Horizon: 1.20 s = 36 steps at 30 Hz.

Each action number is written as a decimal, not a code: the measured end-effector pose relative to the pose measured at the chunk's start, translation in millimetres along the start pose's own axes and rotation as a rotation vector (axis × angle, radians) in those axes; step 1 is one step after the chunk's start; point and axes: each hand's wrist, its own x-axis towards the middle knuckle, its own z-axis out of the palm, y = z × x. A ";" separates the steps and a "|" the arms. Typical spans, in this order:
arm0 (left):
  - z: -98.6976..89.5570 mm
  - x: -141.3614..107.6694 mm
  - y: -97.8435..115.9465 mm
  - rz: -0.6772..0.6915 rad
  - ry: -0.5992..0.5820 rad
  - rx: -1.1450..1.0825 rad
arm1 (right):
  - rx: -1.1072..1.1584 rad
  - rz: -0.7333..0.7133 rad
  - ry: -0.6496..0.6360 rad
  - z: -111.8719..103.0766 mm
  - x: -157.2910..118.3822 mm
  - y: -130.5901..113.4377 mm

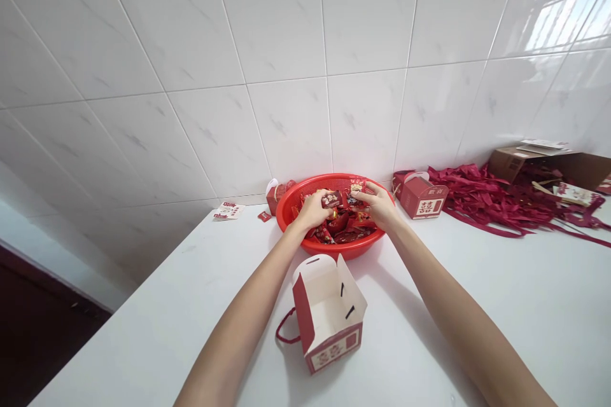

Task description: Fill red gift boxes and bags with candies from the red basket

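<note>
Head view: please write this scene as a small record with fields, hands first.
Left hand: holds a dark red packet
Right hand: holds a red-and-gold packet
Basket: red, with wrapped packets inside
Open box: nearer the camera than the basket, white inside
Closed box: right of the basket
Ribbons: deep red pile, farther right
Cardboard box: far right

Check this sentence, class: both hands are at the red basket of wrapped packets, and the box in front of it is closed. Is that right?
Not quite: the head view shows the box in front open at the top. The left hand and right hand are at the red basket of wrapped packets.
</note>
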 end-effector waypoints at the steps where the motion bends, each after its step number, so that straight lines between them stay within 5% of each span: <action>1: -0.4 -0.4 -0.6 -0.019 0.004 -0.004 | -0.004 -0.006 -0.002 0.1 -0.2 -0.1; 11: 3.5 -3.8 2.1 0.098 -0.353 0.247 | -0.001 -0.016 -0.001 -0.4 0.6 0.6; 15: 5.1 -4.8 0.5 0.104 -0.369 0.372 | -0.009 -0.011 0.004 0.8 0.0 0.2; 19: 5.9 -4.8 -2.8 0.121 -0.295 0.318 | -0.018 -0.015 -0.007 0.8 -0.9 -0.3; 30: 1.1 0.6 -2.5 0.037 0.181 -0.101 | -0.041 0.067 -0.018 2.2 -1.9 -2.4; 36: 1.9 0.4 -1.3 0.163 0.059 -0.428 | -0.022 0.063 -0.032 2.0 -1.2 -2.8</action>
